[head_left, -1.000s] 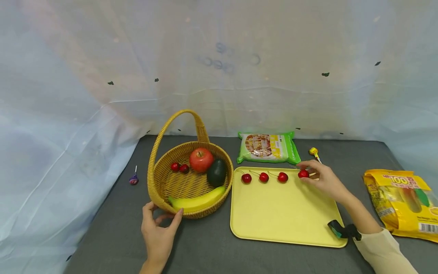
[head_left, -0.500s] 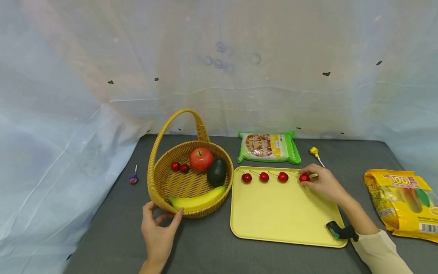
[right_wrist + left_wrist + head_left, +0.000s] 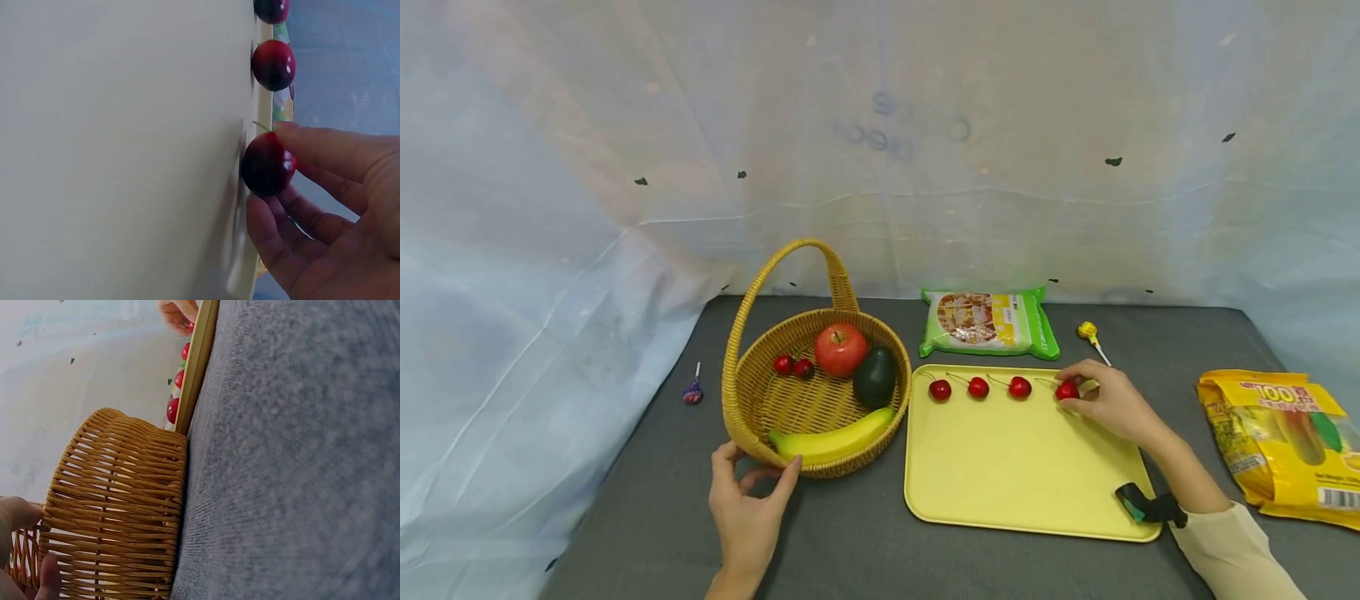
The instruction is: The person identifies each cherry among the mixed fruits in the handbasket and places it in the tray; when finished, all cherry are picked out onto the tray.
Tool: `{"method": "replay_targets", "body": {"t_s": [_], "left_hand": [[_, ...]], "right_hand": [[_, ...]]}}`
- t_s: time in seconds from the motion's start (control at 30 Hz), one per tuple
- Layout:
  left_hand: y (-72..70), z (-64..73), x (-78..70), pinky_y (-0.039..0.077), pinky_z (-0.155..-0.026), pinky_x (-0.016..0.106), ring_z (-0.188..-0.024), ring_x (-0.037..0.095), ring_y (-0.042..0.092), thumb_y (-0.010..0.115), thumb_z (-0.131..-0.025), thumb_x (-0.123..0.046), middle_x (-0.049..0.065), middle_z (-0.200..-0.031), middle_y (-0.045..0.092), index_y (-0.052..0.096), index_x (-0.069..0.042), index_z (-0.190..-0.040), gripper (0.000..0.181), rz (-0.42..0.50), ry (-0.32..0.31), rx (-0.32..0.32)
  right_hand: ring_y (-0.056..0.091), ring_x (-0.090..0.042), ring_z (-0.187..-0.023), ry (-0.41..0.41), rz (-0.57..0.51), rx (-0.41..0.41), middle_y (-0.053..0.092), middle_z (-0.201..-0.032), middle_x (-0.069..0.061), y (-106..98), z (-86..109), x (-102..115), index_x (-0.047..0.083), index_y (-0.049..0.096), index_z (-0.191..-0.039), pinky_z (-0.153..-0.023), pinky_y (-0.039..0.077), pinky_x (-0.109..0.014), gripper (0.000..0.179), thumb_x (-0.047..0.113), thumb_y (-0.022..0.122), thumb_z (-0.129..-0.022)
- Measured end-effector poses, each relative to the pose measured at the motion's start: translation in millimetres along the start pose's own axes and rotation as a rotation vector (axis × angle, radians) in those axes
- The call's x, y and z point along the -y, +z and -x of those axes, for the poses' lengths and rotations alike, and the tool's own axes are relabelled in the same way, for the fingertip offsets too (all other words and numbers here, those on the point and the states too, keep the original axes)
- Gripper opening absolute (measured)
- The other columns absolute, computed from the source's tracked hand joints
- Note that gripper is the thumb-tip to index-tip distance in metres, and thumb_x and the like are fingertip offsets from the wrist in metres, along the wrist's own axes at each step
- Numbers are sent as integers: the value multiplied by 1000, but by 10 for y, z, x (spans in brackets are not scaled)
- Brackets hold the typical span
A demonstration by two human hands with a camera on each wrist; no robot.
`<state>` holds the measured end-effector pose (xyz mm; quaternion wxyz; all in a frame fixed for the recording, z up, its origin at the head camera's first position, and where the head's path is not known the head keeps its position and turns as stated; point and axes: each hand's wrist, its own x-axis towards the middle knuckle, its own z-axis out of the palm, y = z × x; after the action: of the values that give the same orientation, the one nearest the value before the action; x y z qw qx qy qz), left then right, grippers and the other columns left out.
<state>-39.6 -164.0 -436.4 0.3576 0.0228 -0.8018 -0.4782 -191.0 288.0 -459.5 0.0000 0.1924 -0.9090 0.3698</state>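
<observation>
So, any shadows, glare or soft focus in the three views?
Head: soft, fairly even light, basket and tray clear; left wrist: scene turned sideways, basket weave fairly crisp, grey cloth soft and grainy; right wrist: dimmer, pinched cherry dark on its tray side with a small glint, a shadow on the tray near the right-hand fingers.

Yellow bag (image 3: 1273,454) reads "100"; lower down, "Net Weight".

The basket (image 3: 805,407) and rightmost red cherry (image 3: 1067,390) lie apart.
</observation>
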Motion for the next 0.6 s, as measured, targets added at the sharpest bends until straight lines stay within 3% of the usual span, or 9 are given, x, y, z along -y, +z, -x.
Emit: {"method": "replay_targets", "body": {"t_s": [0.13, 0.27, 0.4, 0.5, 0.6], "left_hand": [[15, 12, 64, 54, -58, 12, -66, 8, 60, 81, -69, 20, 10, -105, 51, 49, 13, -117, 58, -3, -9, -1], [19, 24, 118, 54, -58, 12, -66, 7, 59, 81, -69, 21, 12, -105, 52, 49, 13, -116, 58, 8, -4, -1], [21, 37, 234, 54, -58, 12, -67, 6, 59, 82, -67, 21, 15, -106, 52, 49, 14, -117, 60, 8, 5, -4], [25, 44, 308, 54, -59, 12, -69, 5, 59, 84, -67, 19, 12, -107, 52, 50, 12, -118, 62, -3, 2, -3], [25, 38, 332, 54, -58, 13, -73, 4, 58, 84, -66, 19, 12, -107, 52, 50, 12, -118, 62, -4, 5, -5]], "right_hand": [[58, -28, -94, -9, 33, 0, 65, -104, -12, -62, -18, 56, -2, 68, -113, -69, 57, -27, 31, 1, 79, -84], [59, -34, -101, -57, 62, -2, 64, -109, -15, -127, -145, 231, -2, 67, -114, -77, 57, -42, 29, 1, 76, -87], [58, -38, -107, -134, 14, 20, 62, -117, -18, -65, -445, 539, -2, 65, -119, -82, 55, -54, 32, 4, 75, -89], [58, -35, -110, -221, -64, 61, 62, -122, -17, 97, -733, 857, 0, 64, -123, -85, 55, -52, 37, 6, 76, -89], [57, -33, -111, -317, -165, 154, 61, -124, -16, 314, -1042, 1255, 0, 64, -125, -87, 57, -49, 38, 5, 76, -89]]}}
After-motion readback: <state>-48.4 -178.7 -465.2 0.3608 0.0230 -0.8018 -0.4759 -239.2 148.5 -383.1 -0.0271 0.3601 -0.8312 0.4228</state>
